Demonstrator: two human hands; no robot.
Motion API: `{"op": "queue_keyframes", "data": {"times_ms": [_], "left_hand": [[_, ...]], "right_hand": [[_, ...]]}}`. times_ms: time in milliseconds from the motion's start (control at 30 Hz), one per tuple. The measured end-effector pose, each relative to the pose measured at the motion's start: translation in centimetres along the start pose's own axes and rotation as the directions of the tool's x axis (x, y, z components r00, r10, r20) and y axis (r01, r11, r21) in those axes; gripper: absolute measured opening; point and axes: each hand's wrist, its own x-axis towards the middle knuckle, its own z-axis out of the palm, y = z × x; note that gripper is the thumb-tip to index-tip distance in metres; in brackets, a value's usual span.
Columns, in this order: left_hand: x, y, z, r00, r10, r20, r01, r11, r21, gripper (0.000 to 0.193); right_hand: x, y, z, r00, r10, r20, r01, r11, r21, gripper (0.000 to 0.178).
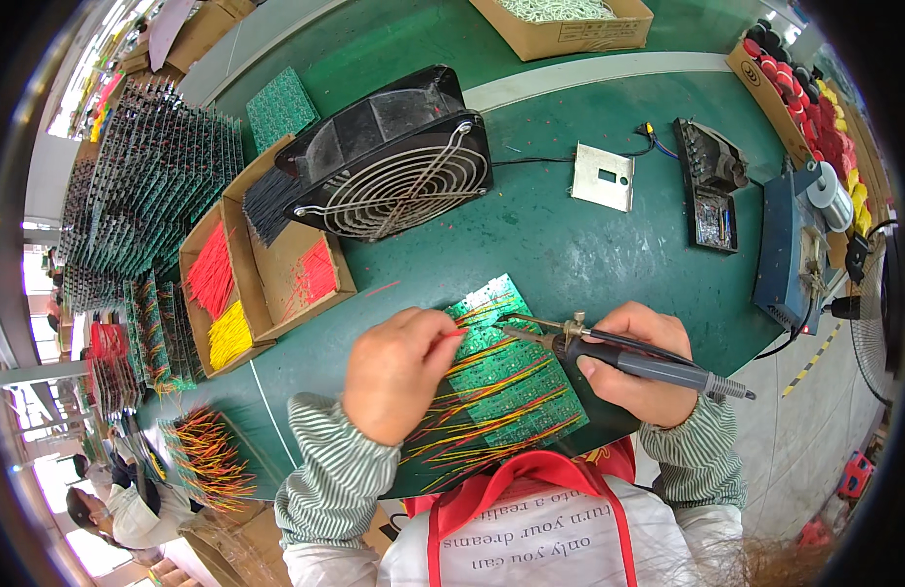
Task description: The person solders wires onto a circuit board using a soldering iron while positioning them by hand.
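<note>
A green circuit board panel (501,370) lies on the bench in front of me, with rows of red, yellow and black wires (442,423) trailing off its left side. At its upper left edge, my left hand (394,372) pinches a short red wire (456,333) between thumb and fingers. My right hand (658,364) is wrapped round a grey soldering iron (648,366) with a thin feed tube clamped along it. The iron's tip points left, at the upper part of the panel, close to the red wire's end. Whether tip and wire touch cannot be made out.
Beyond my left hand stands a cardboard tray (266,323) of red, yellow and black wires, beside a black fan (394,166). Stacked boards (149,166) rise at far left. On the right are a blue soldering station (790,249), a black tool holder (711,186) and a metal plate (603,177).
</note>
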Motion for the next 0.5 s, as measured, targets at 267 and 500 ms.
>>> {"op": "queue_keyframes", "data": {"times_ms": [267,500], "left_hand": [[1.1,-0.6,1.9,0.996,0.035,0.080,-0.038,0.999,0.038,0.009],[1.5,-0.6,2.1,0.993,-0.009,0.114,0.007,1.000,0.023,0.011]], "right_hand": [[-0.1,0.4,-0.2,0.999,0.049,-0.005,-0.049,0.999,-0.009,0.019],[0.4,1.0,0.2,0.999,0.049,-0.004,-0.049,0.999,0.016,0.018]]}}
